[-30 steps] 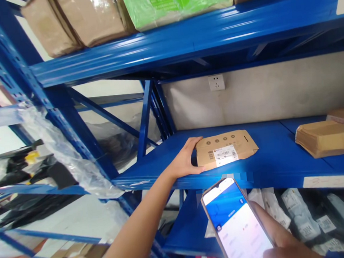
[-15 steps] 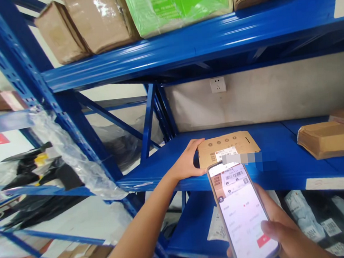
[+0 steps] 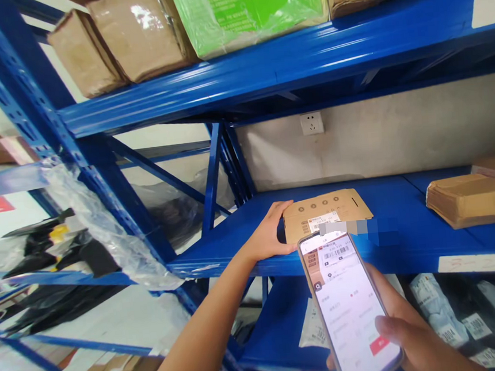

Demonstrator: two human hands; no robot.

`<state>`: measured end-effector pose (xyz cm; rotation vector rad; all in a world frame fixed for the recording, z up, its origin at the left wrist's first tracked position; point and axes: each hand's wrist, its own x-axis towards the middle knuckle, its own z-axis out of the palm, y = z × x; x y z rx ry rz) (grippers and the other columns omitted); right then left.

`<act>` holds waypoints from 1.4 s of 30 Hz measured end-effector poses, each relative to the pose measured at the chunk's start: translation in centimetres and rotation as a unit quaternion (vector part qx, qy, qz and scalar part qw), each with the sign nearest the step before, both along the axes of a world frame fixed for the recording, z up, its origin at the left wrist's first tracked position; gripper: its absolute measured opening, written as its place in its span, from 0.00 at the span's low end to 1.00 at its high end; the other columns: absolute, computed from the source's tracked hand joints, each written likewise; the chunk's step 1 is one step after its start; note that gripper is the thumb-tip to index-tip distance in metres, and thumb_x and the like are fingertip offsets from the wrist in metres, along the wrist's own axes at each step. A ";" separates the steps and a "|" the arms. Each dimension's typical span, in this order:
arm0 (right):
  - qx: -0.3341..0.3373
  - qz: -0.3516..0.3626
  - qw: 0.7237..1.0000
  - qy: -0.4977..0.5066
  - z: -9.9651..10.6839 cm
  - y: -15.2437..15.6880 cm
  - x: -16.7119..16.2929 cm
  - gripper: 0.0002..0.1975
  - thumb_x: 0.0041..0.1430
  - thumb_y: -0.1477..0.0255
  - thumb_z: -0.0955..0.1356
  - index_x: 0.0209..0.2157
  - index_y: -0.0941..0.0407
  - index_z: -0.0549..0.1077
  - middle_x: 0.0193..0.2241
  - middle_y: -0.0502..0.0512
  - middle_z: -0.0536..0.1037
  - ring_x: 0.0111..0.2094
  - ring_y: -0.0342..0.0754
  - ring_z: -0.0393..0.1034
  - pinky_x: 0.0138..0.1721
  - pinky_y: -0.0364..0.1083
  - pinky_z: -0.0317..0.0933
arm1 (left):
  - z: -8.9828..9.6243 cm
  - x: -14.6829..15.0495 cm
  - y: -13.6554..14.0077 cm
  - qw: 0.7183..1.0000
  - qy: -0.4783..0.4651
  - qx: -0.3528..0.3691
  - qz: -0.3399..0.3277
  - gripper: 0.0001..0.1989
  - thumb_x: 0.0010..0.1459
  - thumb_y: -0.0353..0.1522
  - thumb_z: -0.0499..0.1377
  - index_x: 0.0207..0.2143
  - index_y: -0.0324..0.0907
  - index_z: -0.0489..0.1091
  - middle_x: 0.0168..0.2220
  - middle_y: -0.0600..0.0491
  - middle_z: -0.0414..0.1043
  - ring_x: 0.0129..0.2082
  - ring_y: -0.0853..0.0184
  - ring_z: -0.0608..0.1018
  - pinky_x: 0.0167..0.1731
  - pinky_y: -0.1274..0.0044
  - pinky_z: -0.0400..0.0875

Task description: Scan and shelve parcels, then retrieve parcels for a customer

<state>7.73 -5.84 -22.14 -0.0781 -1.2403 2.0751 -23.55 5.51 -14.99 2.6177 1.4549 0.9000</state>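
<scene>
A flat brown cardboard parcel (image 3: 346, 203) with a white shipping label sits at the front of the blue middle shelf (image 3: 402, 241). My left hand (image 3: 273, 232) grips its left end, thumb below and fingers over the top edge. In front of it, my right hand (image 3: 400, 322) is closed around a smartphone (image 3: 349, 315), the thumb resting on the screen by a red button. The screen shows a camera picture of the label with its barcode above lines of text. The phone's upper end covers the parcel's lower front, and a blurred patch hides part of the label.
Another cardboard box (image 3: 474, 197) lies on the same shelf to the right. Overhead, a blue beam (image 3: 263, 63) carries brown boxes and a green box (image 3: 253, 12). A blue upright (image 3: 112, 180) with torn plastic wrap stands left. Bagged parcels (image 3: 440, 313) fill the shelf below.
The view has shifted very slightly. Both hands, the parcel and the phone hold almost the same places.
</scene>
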 end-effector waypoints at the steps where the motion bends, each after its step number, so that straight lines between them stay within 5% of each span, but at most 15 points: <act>1: 0.002 0.001 1.000 0.000 0.0 0.0 0.0 0.48 0.56 0.53 0.74 0.68 0.47 0.47 0.59 0.66 0.73 0.46 0.61 0.80 0.46 0.56 0.70 | 0.0 0.0 0.0 1.000 0.001 0.000 -0.001 0.51 0.41 0.47 0.69 0.65 0.44 0.53 0.61 0.41 0.57 0.62 0.45 0.65 0.64 0.52 0.56; 11: 0.005 -0.006 1.000 -0.020 0.1 0.1 0.4 0.50 0.55 0.55 0.75 0.69 0.47 0.45 0.59 0.66 0.73 0.48 0.63 0.79 0.46 0.56 0.72 | 0.1 0.2 -0.2 1.000 0.007 0.002 0.009 0.53 0.40 0.49 0.69 0.65 0.43 0.54 0.60 0.41 0.58 0.62 0.46 0.66 0.64 0.54 0.58; 16: 0.028 0.016 0.999 -0.014 0.1 0.2 0.9 0.54 0.53 0.63 0.75 0.70 0.48 0.39 0.52 0.63 0.78 0.49 0.62 0.77 0.38 0.54 0.75 | 0.4 0.3 -0.3 1.000 -0.014 -0.018 -0.016 0.39 0.46 0.49 0.68 0.59 0.46 0.65 0.56 0.45 0.59 0.62 0.49 0.64 0.65 0.53 0.56; 22: 0.041 -0.034 0.999 -0.006 -0.8 0.2 1.2 0.50 0.57 0.68 0.73 0.69 0.45 0.38 0.52 0.62 0.78 0.50 0.61 0.77 0.31 0.48 0.75 | 0.2 0.0 -0.6 0.989 -0.123 -0.074 -0.025 0.35 0.44 0.48 0.71 0.53 0.48 0.69 0.60 0.45 0.50 0.66 0.47 0.59 0.63 0.53 0.62; 27: 0.051 -0.057 0.997 -0.007 -1.8 0.3 1.3 0.52 0.59 0.65 0.73 0.70 0.47 0.32 0.48 0.63 0.80 0.48 0.61 0.78 0.28 0.46 0.74 | 1.2 -0.1 -4.1 0.992 -0.072 -0.098 -0.043 0.41 0.45 0.47 0.72 0.60 0.51 0.63 0.65 0.44 0.41 0.71 0.45 0.46 0.65 0.52 0.58; 31: 0.033 -0.090 0.995 -0.006 -2.3 0.5 1.6 0.53 0.57 0.65 0.74 0.70 0.48 0.35 0.50 0.66 0.80 0.48 0.62 0.77 0.26 0.46 0.74 | 1.8 -0.1 -7.3 0.999 0.017 -0.039 0.002 0.45 0.46 0.46 0.72 0.63 0.53 0.58 0.68 0.43 0.37 0.72 0.41 0.42 0.62 0.51 0.63; 36: 0.001 -0.129 0.992 0.012 -2.9 0.7 1.6 0.56 0.54 0.67 0.76 0.70 0.45 0.35 0.53 0.65 0.77 0.47 0.63 0.78 0.24 0.45 0.73 | 1.4 -0.7 -9.0 0.994 0.083 0.061 0.037 0.37 0.51 0.42 0.69 0.61 0.51 0.59 0.67 0.42 0.40 0.71 0.43 0.46 0.65 0.52 0.57; 42: -0.024 -0.142 0.989 0.014 -2.6 0.6 0.8 0.58 0.52 0.68 0.77 0.70 0.45 0.35 0.52 0.65 0.78 0.45 0.64 0.79 0.22 0.46 0.74 | 0.6 -1.5 -9.2 0.998 0.011 0.029 0.045 0.39 0.47 0.43 0.72 0.59 0.50 0.60 0.64 0.42 0.44 0.70 0.42 0.48 0.62 0.54 0.65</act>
